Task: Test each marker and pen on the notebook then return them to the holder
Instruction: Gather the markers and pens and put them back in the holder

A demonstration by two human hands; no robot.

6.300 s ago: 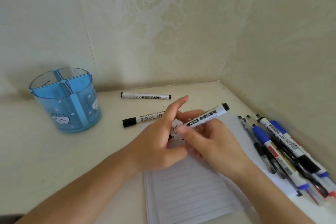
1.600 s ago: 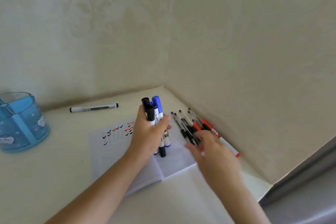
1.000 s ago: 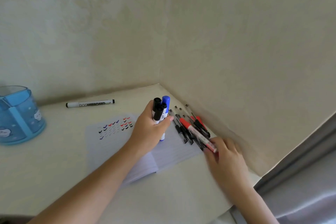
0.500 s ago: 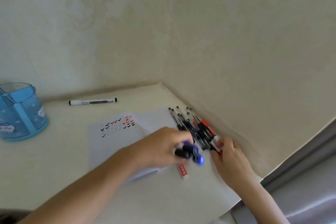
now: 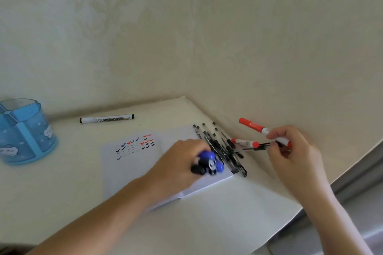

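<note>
My left hand [image 5: 180, 163] grips a bundle of blue and black markers [image 5: 208, 164] over the open notebook [image 5: 132, 163], which carries rows of red, blue and black check marks. My right hand [image 5: 290, 151] holds a red-capped marker [image 5: 252, 126] lifted near the right wall, and pinches a thin black pen [image 5: 256, 147] as well. Several thin pens [image 5: 221, 149] and a second red marker [image 5: 245, 143] lie along the notebook's right edge. A black whiteboard marker [image 5: 106, 119] lies alone near the back wall. The blue divided holder [image 5: 22, 132] stands at far left.
The cream table [image 5: 62, 182] sits in a corner, with walls close behind and on the right. Its front right edge [image 5: 290, 216] drops off beside my right forearm.
My right hand has lifted a red marker and a thin pen off the pile by the wall. My left hand, tipped down with its marker bundle half a second ago, stays low over the notebook.
</note>
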